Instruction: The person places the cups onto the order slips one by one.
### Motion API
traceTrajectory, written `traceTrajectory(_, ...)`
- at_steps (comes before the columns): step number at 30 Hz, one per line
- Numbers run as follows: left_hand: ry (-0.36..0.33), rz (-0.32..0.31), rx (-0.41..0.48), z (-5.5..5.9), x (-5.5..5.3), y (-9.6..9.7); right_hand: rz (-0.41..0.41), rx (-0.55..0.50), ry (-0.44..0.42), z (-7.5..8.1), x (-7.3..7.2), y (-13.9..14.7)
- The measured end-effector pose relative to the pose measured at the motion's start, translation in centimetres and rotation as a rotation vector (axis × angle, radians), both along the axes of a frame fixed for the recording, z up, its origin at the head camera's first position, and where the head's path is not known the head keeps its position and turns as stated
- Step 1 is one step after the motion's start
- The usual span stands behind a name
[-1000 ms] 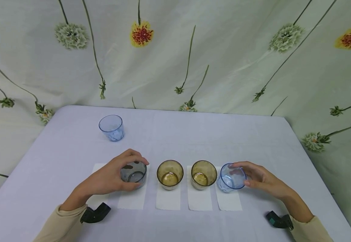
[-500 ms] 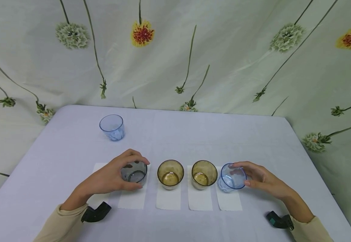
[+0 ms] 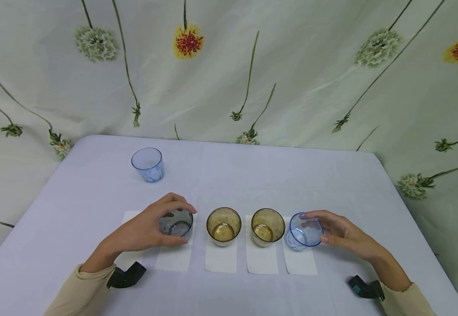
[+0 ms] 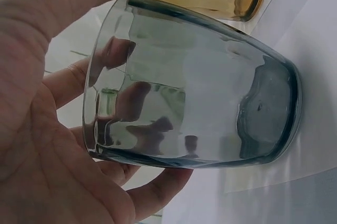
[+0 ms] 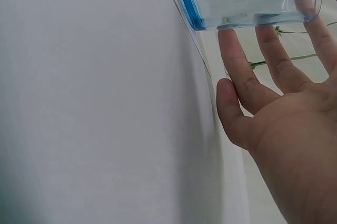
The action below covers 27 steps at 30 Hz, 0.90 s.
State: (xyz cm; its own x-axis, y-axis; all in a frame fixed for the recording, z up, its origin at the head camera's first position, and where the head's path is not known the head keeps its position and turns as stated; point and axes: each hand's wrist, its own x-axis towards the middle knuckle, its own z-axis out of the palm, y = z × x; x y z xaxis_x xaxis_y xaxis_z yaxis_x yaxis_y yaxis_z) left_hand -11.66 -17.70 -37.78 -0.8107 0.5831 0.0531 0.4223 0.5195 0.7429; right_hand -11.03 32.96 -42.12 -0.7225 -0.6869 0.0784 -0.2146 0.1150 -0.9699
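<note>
My left hand (image 3: 144,230) holds a smoky grey drinking glass (image 3: 179,233) near its rim, thumb on the near side and fingers round the far side. In the left wrist view this grey glass (image 4: 210,92) stands with its base down at a white paper strip. At the right end of the row my right hand (image 3: 343,232) grips a light blue glass (image 3: 297,241) between thumb and fingers at the rim. The right wrist view shows the blue glass (image 5: 242,2) with fingertips along its side. Two amber glasses, one left (image 3: 223,232) and one right (image 3: 266,233), stand upright between the hands.
Several white paper strips (image 3: 221,261) lie in a row under the glasses on the white-clothed table (image 3: 229,298). Another blue glass (image 3: 150,169) stands at the back left. A flower-print cloth (image 3: 292,66) hangs behind the table. Black wrist devices, left (image 3: 128,276) and right (image 3: 365,288), sit at the sleeves.
The head view has shifted very slightly. Both hands keep their hold, and the glasses stay where they were.
</note>
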Motion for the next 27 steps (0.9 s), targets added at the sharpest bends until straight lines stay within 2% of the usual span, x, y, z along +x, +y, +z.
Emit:
traceTrajectory(5, 0.01, 0.013, 0.013, 0.3, 0.0, 0.0, -0.001, 0.006, 0.007, 0.0, -0.1, -0.1)
traceTrajectory(13, 0.041, 0.082, 0.05, 1.3, -0.4, -0.4, -0.007, 0.005, 0.004, 0.1, 0.0, 0.0)
traceTrajectory(20, 0.062, 0.104, 0.07, 1.9, -0.6, -0.6, -0.013, 0.008, 0.015, 0.0, 0.0, 0.1)
traceTrajectory(27, 0.149, 0.155, 0.089, 2.8, -1.4, -1.2, -0.016, 0.034, 0.035, -0.3, 0.0, 0.1)
